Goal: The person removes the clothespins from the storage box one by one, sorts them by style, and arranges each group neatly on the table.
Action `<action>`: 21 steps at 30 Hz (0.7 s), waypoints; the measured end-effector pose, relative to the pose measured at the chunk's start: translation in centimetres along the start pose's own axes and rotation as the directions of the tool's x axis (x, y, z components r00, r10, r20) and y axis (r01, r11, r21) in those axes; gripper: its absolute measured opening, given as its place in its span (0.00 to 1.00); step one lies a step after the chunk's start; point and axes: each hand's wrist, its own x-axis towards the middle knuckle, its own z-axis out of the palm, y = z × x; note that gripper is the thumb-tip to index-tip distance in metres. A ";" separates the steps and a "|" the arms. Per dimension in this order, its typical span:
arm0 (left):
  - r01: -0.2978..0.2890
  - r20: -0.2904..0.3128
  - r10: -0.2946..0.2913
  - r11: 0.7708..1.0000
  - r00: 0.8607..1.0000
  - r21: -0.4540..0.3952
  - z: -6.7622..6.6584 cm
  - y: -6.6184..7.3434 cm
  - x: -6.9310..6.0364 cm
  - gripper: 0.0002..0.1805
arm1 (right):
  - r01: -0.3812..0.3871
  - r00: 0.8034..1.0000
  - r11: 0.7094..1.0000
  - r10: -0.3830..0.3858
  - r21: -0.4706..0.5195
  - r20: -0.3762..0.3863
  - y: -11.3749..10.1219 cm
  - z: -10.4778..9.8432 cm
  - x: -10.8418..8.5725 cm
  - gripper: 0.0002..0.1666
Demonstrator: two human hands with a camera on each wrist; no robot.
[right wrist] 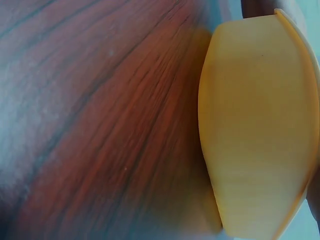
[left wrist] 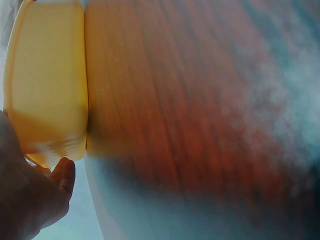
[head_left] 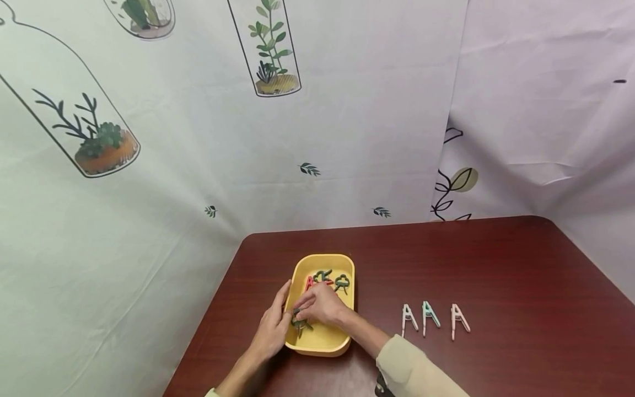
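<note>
A yellow tray (head_left: 319, 348) stands on the table, holding red clothespins (head_left: 310, 283) and several dark green clips (head_left: 342, 283). At its left side my left hand (head_left: 270, 330) grips the wall, thumb near the rim; the left wrist view shows its fingertips (left wrist: 64, 175) against the tray's end. My right hand (head_left: 321, 304) reaches over the right rim into the tray. Its thumb and forefinger pinch a dark green clip (head_left: 300, 325) near the left wall, partly covered by the fingers. The right wrist view shows mostly the tray's outer wall (right wrist: 260, 125).
To the right of the tray lie three clothespins in a row: a whitish one (head_left: 408, 318), a mint green one (head_left: 430, 316) and a pale pink one (head_left: 459, 320). The dark red wooden table (head_left: 496, 264) meets a plant-printed cloth (head_left: 347, 138) behind.
</note>
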 end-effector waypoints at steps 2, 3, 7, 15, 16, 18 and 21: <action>0.003 0.002 -0.003 1.000 1.000 -0.004 0.0 0.0 0.0 0.40 | -0.001 1.000 1.000 0.002 0.022 -0.019 0.0 0.0 0.0 0.09; 0.006 0.005 -0.006 1.000 1.000 -0.006 0.0 0.0 0.0 0.40 | -0.002 1.000 0.999 0.003 0.032 -0.025 0.1 0.0 0.0 0.09; 0.023 0.008 -0.023 1.000 1.000 -0.009 0.0 0.0 0.0 0.39 | -0.013 0.999 0.998 0.015 0.069 -0.039 0.0 0.0 0.0 0.09; 0.018 0.000 -0.018 1.000 1.000 -0.006 0.1 0.0 0.0 0.40 | 0.001 0.991 0.989 0.019 0.145 -0.135 -0.1 -0.4 0.2 0.09; 0.013 -0.004 -0.013 1.000 1.000 -0.005 0.1 -0.1 0.0 0.40 | 0.005 0.989 0.987 0.018 0.160 -0.145 -0.2 -0.4 0.2 0.09; -0.003 -0.013 0.003 1.000 1.000 0.003 0.1 -0.1 0.1 0.40 | 0.012 0.987 0.981 0.019 0.192 -0.160 -0.3 -0.4 0.2 0.10; -0.023 -0.024 0.023 1.000 0.999 0.011 0.2 -0.1 0.0 0.40 | 0.016 0.985 0.969 0.028 0.247 -0.171 -0.5 -0.5 0.2 0.12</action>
